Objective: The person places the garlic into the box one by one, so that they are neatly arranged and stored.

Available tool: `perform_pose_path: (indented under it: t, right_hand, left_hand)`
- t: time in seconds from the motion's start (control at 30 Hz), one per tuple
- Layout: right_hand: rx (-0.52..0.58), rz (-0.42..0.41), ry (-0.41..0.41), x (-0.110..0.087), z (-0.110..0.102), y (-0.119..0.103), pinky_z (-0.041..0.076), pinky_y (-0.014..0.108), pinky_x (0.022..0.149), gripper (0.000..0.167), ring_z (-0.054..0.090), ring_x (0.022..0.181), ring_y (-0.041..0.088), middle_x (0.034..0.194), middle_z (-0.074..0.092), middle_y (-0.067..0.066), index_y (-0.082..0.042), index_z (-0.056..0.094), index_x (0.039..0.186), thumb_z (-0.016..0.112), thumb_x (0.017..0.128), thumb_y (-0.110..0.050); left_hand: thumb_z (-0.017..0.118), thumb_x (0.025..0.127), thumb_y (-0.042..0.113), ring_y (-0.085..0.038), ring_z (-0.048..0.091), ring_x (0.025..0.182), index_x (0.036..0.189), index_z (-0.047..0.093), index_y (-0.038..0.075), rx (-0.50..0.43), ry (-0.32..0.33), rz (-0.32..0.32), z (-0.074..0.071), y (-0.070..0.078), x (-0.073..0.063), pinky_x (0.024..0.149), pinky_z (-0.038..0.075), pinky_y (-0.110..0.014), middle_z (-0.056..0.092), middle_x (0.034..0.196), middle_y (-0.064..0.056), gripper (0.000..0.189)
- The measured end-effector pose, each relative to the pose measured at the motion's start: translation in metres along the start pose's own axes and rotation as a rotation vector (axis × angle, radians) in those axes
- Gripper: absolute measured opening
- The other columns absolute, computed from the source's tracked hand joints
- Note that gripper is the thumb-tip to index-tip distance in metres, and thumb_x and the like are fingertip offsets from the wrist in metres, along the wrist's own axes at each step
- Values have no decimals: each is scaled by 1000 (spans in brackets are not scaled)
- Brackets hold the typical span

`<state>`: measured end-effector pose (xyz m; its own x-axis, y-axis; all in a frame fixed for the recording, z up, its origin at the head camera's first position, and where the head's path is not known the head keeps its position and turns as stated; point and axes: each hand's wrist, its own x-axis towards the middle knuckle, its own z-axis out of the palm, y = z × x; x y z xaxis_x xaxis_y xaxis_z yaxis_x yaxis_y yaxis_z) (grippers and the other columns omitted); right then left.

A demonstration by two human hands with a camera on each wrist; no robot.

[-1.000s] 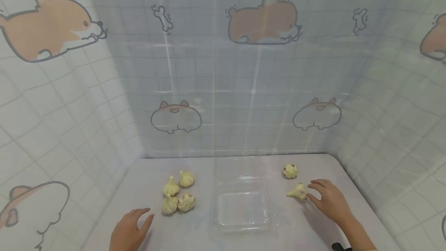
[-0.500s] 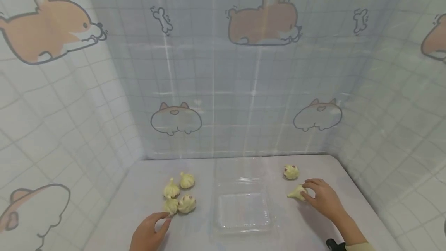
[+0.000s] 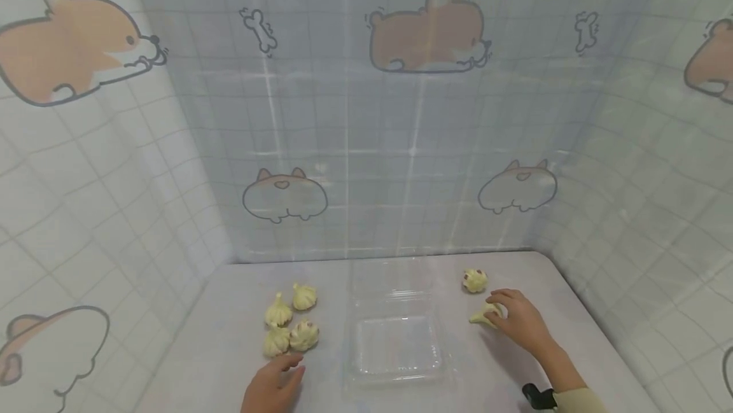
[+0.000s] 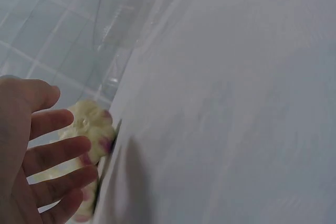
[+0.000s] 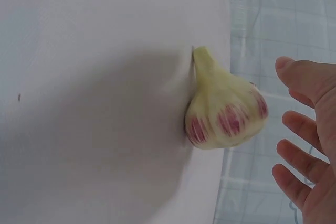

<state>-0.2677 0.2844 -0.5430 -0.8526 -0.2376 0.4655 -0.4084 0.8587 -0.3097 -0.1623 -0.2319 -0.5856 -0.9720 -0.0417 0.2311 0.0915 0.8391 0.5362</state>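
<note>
A garlic bulb (image 3: 480, 317) lies on its side at the right of the table, its stem pointing left. Over it hovers my right hand (image 3: 522, 321), thumb and fingers spread; a gap shows between them and the purple-streaked bulb (image 5: 226, 106) in the right wrist view. My left hand (image 3: 271, 385) is at the near side of a group of several bulbs, nearest the front-right garlic bulb (image 3: 304, 336). Loosely bent and apart, its fingers (image 4: 60, 150) overlap the bulbs (image 4: 86, 121) in the left wrist view and hold nothing.
A clear plastic box (image 3: 395, 349) stands in the middle, its lid (image 3: 392, 278) folded open behind. Another garlic bulb (image 3: 474, 280) lies at the back right. Printed sheets (image 3: 366, 114) wall the table (image 3: 412, 397) at the back and sides.
My left hand has moved right, along the near side of the bulb group. My right hand has come leftward over the lying bulb, covering more of it. The bulbs keep their places.
</note>
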Motion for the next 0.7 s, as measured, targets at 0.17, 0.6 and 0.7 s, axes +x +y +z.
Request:
perform_pose_path:
  t: [0.17, 0.6, 0.7]
  right_hand:
    - [18, 40, -46, 1, 5, 0, 49, 50, 83, 29, 59, 104, 32, 109, 65, 11, -9, 73, 98, 86, 74, -18]
    - [80, 79, -95, 3, 13, 6, 48, 52, 85, 31, 58, 105, 35, 111, 65, 13, -5, 72, 102, 84, 75, -14]
    - [85, 84, -99, 3, 17, 8, 48, 51, 83, 32, 59, 103, 34, 111, 65, 13, -4, 72, 102, 84, 75, -14]
  left_hand:
    - [74, 86, 25, -17, 65, 86, 102, 73, 16, -39, -1, 34, 6, 12, 2, 72, 53, -39, 70, 94, 7, 19]
    - [65, 94, 33, -13, 65, 89, 121, 65, 14, -234, -48, 53, 34, 37, 9, 74, 53, -34, 68, 105, -1, 33]
    - [65, 95, 30, -12, 66, 88, 126, 62, 11, -307, -47, 68, 36, 43, 9, 73, 53, -33, 67, 108, -6, 37]
